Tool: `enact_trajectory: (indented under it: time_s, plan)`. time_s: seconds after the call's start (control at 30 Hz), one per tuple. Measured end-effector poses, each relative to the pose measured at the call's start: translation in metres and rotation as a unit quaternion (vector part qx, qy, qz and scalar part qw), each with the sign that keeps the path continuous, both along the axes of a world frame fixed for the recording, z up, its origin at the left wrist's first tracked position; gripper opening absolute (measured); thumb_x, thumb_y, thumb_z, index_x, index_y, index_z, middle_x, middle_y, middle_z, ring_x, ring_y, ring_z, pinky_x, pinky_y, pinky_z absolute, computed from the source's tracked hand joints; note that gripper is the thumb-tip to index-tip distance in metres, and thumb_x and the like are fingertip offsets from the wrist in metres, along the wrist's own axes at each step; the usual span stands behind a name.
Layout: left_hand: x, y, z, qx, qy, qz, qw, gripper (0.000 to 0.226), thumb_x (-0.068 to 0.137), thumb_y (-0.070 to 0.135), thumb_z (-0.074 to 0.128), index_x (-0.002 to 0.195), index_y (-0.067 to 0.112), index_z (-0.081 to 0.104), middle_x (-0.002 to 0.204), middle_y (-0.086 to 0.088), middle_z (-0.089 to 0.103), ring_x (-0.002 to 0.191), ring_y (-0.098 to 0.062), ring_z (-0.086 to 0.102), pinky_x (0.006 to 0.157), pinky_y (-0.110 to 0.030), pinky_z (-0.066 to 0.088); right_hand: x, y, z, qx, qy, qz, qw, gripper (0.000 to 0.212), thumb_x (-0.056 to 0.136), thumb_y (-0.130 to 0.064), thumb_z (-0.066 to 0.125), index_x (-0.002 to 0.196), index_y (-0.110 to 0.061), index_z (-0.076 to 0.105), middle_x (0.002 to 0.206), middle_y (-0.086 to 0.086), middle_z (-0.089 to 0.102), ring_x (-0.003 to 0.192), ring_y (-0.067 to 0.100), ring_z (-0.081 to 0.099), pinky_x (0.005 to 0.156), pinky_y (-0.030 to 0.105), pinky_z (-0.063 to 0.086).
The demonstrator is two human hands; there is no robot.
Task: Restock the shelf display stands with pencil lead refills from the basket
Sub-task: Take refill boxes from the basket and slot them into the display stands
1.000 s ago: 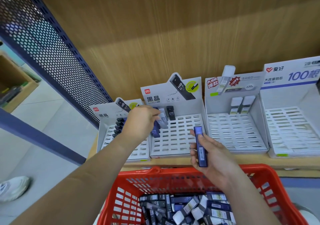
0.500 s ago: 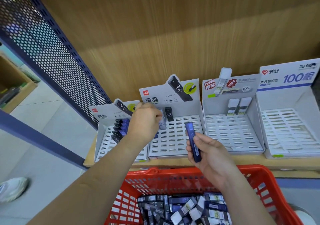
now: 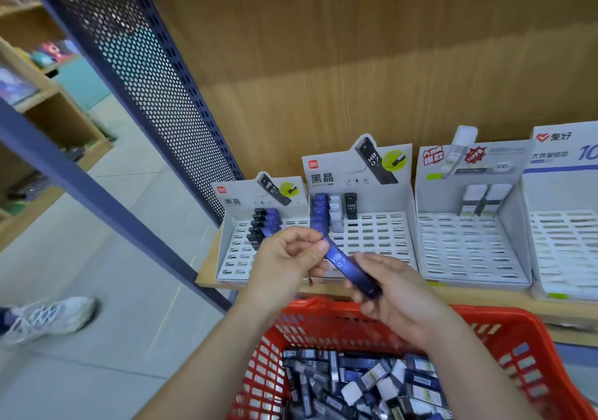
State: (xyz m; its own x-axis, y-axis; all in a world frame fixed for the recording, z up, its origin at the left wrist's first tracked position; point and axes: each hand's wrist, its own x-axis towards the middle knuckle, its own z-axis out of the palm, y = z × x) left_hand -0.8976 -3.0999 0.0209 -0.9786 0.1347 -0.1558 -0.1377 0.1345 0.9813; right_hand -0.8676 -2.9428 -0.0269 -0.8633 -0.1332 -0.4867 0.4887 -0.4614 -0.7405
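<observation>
A blue HB 0.7 lead refill case is held between both hands above the red basket. My right hand grips its lower end, and my left hand pinches its upper end with thumb and fingers. The basket holds several loose refill cases. On the shelf, a small stand carries black and blue refills at its back. The middle stand has blue, white and black refills in its back rows.
Two more white stands sit to the right, one with two white refills and one with bare slots. A blue perforated panel and slanted post border the left. A person's sneaker is on the floor.
My left hand has drawn back from the middle stand and taken hold of the top of the blue case. My right hand tilted the case toward the left.
</observation>
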Motion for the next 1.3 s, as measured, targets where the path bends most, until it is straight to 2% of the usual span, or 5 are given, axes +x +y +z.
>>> enact_trajectory:
  time_s: [0.23,0.4,0.6,1.13,1.3]
  plan:
    - [-0.045,-0.074,0.010,-0.080,0.066,0.145,0.984,0.012,0.086,-0.002,0.065,0.097,-0.001,0.069,0.070,-0.007,0.069,0.050,-0.007,0.062,0.056,-0.017,0.054,-0.016,-0.019,-0.015,0.412,0.157,0.098,0.892,0.016,0.099,-0.021,0.055,0.105,-0.031,0.066,0.110,-0.006,0.066,0.100,0.016,0.064,0.083,0.025,0.050]
    - [-0.058,-0.085,0.005,-0.087,0.084,0.151,0.981,0.011,0.088,-0.002,0.061,0.087,0.009,0.064,0.076,-0.012,0.065,0.056,-0.011,0.064,0.062,-0.020,0.057,-0.027,-0.027,-0.018,0.632,0.216,0.201,0.717,0.047,0.099,-0.026,0.050,0.145,-0.029,0.043,0.144,0.001,0.044,0.135,0.021,0.036,0.113,0.033,0.030]
    - [-0.063,-0.047,-0.002,-0.143,0.144,0.035,0.979,0.024,0.086,-0.004,0.063,0.078,0.018,0.064,0.070,-0.005,0.062,0.067,-0.019,0.062,0.073,-0.037,0.055,-0.035,-0.001,-0.028,0.737,0.122,0.298,0.595,0.068,0.097,-0.054,0.045,0.154,-0.036,0.012,0.164,0.004,0.006,0.150,0.031,0.002,0.118,0.054,0.016]
    - [-0.068,-0.022,-0.037,-0.347,0.231,-0.087,0.905,0.017,0.086,0.012,0.068,0.102,0.011,0.074,0.099,0.001,0.072,0.088,-0.006,0.061,0.085,-0.010,0.040,-0.030,0.017,-0.044,0.726,0.155,0.290,0.604,0.058,0.101,-0.054,0.036,0.154,-0.041,0.016,0.166,0.003,0.000,0.152,0.026,-0.004,0.123,0.047,0.006]
    - [-0.064,-0.014,-0.047,-0.402,0.307,-0.082,0.859,0.017,0.088,0.005,0.064,0.102,0.005,0.074,0.096,-0.012,0.071,0.090,-0.029,0.066,0.084,-0.028,0.048,-0.030,0.019,-0.046,0.705,0.169,0.271,0.633,0.058,0.101,-0.049,0.043,0.154,-0.038,0.022,0.166,0.002,0.004,0.152,0.021,0.000,0.124,0.040,0.010]
